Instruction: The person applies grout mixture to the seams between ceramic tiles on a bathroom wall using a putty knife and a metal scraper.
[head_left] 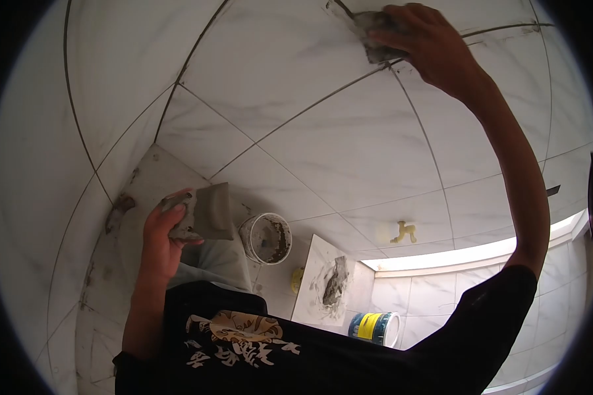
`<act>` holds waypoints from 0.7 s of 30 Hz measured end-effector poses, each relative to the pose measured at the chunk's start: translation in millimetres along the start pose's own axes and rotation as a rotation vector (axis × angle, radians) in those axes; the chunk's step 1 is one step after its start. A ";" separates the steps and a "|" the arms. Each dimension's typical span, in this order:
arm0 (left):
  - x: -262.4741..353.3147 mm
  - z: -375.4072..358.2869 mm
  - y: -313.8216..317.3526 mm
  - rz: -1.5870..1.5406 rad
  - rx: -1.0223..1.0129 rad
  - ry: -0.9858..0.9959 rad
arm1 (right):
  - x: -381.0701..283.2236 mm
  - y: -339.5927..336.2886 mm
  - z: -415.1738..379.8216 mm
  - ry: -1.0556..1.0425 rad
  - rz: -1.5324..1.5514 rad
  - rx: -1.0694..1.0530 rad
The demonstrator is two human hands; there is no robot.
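Two hands hold grout-smeared tools. At the upper right of the frame, the right hand (435, 52) has its fingers curled over a grey-smeared pad (381, 38), which lies against the wall tiles (323, 145) by a dark joint; whether it is a sponge or a scraper I cannot tell. At left of centre, the left hand (163, 227) keeps its fingers closed around the caked end of a wide, flat blade (213, 210), which points right.

Just right of the blade and lower stands an open white bucket (265, 238), coated inside with grey paste, close beside the pale trousers (207, 266). Right of it, a loose white tile (319, 283) carries a grey lump (335, 282) and partly hides something yellow (297, 280). A can (374, 328) with a yellow and blue label lies or leans at lower right. Above it, a yellowish fitting (404, 232) juts from the wall, near the bright ledge (441, 261). The black shirt (244, 336) blocks the bottom.
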State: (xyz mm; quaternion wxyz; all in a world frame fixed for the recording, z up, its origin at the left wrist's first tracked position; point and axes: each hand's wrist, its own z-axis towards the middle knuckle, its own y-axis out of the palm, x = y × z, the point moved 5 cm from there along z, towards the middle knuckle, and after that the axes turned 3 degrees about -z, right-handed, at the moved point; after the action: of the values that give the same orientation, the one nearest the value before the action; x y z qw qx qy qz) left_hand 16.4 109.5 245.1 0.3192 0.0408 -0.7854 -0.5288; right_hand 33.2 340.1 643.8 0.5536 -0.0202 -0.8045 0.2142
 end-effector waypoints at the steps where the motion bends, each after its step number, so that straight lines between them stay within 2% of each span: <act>1: 1.1 0.2 4.6 0.017 -0.019 -0.013 | 2.6 3.5 0.4 0.006 -0.002 0.001; 4: 2.4 1.3 6.7 0.011 -0.015 0.012 | 5.2 11.3 0.6 -0.056 0.085 -0.107; 6: -0.6 3.3 -3.3 -0.010 0.005 0.027 | 12.9 -1.2 7.1 0.051 -0.113 -0.371; 7: -2.1 1.3 -7.7 -0.019 0.014 0.022 | 13.9 -2.5 6.7 0.065 -0.159 -0.404; 9: -4.6 2.8 -5.5 -0.020 0.018 0.020 | 11.2 -9.3 6.8 0.060 -0.076 -0.256; 13: -11.1 2.1 -2.0 -0.034 0.009 -0.015 | -4.3 11.6 -7.2 -0.047 0.015 -0.170; 17: -14.2 5.9 -4.2 -0.004 -0.005 -0.028 | 9.0 -14.0 -4.7 0.099 -0.143 -0.311; 19: -16.8 10.9 -6.6 -0.030 -0.033 -0.033 | 26.2 -27.3 4.7 0.280 -0.182 -0.424; 20: -15.9 13.1 -6.7 -0.027 -0.032 -0.017 | 30.3 -30.7 13.3 0.294 -0.086 -0.284; 21: -17.3 14.3 -3.9 -0.030 -0.050 -0.035 | 33.0 -30.4 26.4 0.292 -0.093 -0.262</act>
State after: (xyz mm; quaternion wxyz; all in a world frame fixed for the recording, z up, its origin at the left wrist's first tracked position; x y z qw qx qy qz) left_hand 21.3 126.2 230.4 0.2983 0.0352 -0.7768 -0.5534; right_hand 2.9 313.0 676.2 0.6663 -0.0857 -0.7367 0.0768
